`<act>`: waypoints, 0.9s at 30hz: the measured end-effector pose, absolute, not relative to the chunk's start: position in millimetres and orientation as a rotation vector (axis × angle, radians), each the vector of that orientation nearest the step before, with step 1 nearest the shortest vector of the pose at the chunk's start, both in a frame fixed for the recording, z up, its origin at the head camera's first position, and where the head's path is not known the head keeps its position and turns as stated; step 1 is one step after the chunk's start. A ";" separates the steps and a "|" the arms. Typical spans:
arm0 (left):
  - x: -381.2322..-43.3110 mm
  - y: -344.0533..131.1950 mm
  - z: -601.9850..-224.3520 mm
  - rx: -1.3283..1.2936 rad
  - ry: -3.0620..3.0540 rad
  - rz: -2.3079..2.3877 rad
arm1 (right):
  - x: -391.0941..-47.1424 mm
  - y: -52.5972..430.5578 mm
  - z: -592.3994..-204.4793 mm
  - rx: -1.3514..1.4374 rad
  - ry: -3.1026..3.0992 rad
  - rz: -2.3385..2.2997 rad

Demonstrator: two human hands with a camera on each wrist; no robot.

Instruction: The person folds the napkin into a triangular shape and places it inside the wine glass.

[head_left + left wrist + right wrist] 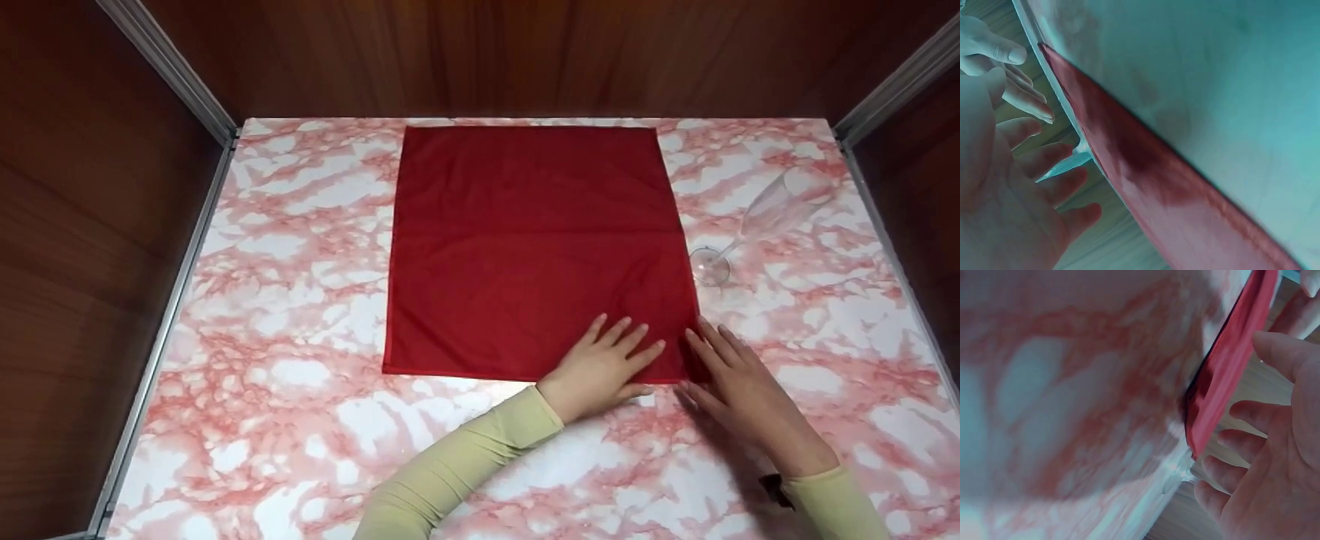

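A square red cloth (525,232) lies spread nearly flat on the table, with faint creases. My left hand (600,367) is over the cloth's near edge, right of its middle, fingers straight and spread. Beside it, my right hand (750,397) is at the near right corner, fingers extended along the right edge. In the left wrist view the left palm (1010,191) shows with nothing in it; in the right wrist view the right palm (1280,467) is likewise bare. Whether either hand presses on the cloth or hovers just above it, I cannot tell.
A clear stemmed glass (780,202) is to the right of the cloth, its round foot close to the cloth's right edge. The table (285,300) has a pink and white marbled top. Dark wood panels (525,60) with metal frames enclose its back and sides.
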State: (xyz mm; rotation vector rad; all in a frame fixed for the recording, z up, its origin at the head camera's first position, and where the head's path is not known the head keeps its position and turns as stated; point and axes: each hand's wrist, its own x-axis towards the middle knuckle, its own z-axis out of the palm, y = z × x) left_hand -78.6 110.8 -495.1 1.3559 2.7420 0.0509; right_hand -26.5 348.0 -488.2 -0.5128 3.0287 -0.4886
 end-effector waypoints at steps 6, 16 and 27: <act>-74.5 116.8 -498.9 1.376 2.731 0.024 | -23.2 347.7 -489.3 -0.508 2.999 -0.505; -76.4 121.1 -502.1 1.344 2.700 0.006 | -21.8 347.3 -494.5 -0.489 2.953 -0.544; -77.9 121.1 -503.8 1.325 2.703 -0.009 | -24.1 344.1 -496.9 -0.544 2.963 -0.519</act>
